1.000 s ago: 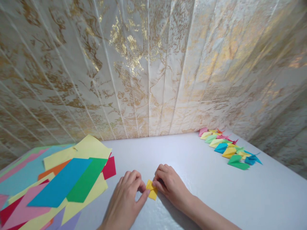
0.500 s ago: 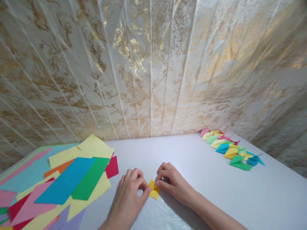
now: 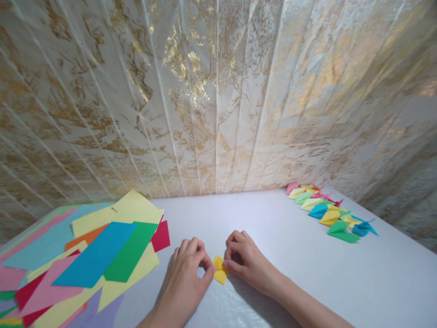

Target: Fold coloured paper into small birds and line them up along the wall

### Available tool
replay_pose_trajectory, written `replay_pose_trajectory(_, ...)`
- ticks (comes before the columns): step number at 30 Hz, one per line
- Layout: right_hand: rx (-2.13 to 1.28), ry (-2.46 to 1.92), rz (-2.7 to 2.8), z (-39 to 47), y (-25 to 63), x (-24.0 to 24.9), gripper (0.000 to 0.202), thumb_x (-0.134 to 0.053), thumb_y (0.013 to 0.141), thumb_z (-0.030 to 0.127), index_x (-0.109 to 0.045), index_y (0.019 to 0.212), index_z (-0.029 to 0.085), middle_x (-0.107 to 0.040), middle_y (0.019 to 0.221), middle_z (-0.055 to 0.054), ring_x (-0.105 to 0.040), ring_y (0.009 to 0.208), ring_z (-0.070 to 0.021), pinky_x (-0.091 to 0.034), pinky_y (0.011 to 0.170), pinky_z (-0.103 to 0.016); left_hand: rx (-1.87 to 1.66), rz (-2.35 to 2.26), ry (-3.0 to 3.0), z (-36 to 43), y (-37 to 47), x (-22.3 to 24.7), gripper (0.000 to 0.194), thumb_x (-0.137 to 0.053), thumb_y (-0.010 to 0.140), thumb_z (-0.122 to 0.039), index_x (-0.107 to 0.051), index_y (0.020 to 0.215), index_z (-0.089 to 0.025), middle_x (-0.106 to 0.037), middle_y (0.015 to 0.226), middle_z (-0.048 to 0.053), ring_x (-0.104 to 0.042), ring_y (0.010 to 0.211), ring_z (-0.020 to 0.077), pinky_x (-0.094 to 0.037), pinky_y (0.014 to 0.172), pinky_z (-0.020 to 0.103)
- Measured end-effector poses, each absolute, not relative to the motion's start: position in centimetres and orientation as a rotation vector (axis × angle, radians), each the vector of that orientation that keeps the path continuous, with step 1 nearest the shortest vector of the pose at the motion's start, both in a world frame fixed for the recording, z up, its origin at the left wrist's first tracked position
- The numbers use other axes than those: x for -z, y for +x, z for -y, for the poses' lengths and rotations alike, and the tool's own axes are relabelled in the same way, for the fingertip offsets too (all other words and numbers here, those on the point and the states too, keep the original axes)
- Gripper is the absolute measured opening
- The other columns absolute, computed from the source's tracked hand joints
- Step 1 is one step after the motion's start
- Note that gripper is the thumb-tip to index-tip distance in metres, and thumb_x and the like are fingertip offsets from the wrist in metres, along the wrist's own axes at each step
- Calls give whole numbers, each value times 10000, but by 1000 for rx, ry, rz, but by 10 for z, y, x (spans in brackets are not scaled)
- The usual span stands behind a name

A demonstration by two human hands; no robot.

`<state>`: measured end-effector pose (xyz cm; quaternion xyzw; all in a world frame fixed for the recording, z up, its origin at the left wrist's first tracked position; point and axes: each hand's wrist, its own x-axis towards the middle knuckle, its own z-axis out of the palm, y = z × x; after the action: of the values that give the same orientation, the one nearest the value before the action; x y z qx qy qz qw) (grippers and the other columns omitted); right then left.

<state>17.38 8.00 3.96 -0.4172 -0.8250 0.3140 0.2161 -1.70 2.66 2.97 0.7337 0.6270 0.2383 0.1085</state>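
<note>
A small piece of folded yellow paper [image 3: 221,272] lies low over the white table, between my two hands. My left hand [image 3: 191,269] pinches its left edge between thumb and forefinger, the other fingers curled. From the opposite side, my right hand [image 3: 246,260] grips the right edge the same way, its fingertips partly hiding that corner. A crease runs across the paper's middle, and its lower end comes to a point.
Loose sheets of coloured paper [image 3: 95,255] overlap in a pile on the left. Folded paper figures [image 3: 329,218] stand in rows at the back right of the white table [image 3: 307,273]. Behind the table hangs a gold-patterned curtain [image 3: 205,114].
The lower part of the yellow paper has narrowed from a squarish end to a pointed one. My right hand has shifted slightly right. The whole view has moved a little.
</note>
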Motion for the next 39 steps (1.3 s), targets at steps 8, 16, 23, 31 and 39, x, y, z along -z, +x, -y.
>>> replay_pose_trajectory(8,-726,-1203,2375,-80,168,-39,158,-729,823,73,-643,737,174,-598,920,-30,-521,916,-206,-423,857,-350,-684,-1873,2188,-25,-14,-26,182,-527,871,-108,-560,726,-213,-594,955,21,-534,929,233,-417,800,389)
replay_pose_trajectory(16,-693,-1220,2387,-77,168,-41,154,-722,828,75,-616,824,186,-592,930,-22,-515,915,-206,-410,840,-345,-687,-1863,2160,-24,-12,-28,197,-532,804,-68,-585,861,-249,-601,981,0,-542,958,221,-395,826,377)
replay_pose_trajectory(23,-704,-1283,2315,-71,163,-39,178,-766,787,194,-600,850,206,-580,966,-23,-503,936,-230,-383,844,-376,-685,-1814,2120,-24,-13,-26,320,-533,799,-65,-607,1024,-280,-617,1066,12,-544,1023,233,-400,863,390)
replay_pose_trajectory(31,-902,-1209,2276,-84,176,-39,352,-561,673,-45,-574,925,201,-594,966,-18,-507,959,-214,-385,889,-364,-628,-1785,2132,-22,-13,-30,428,-507,813,-51,-649,1117,-317,-585,1102,26,-526,1063,249,-399,890,418)
replay_pose_trajectory(39,-980,-1113,2261,-79,183,-42,247,-635,784,46,-651,961,217,-596,1000,-22,-515,995,-222,-387,943,-387,-808,-1655,2054,-19,-14,-30,327,-482,796,-21,-596,986,-262,-619,1048,17,-537,1001,231,-404,880,395)
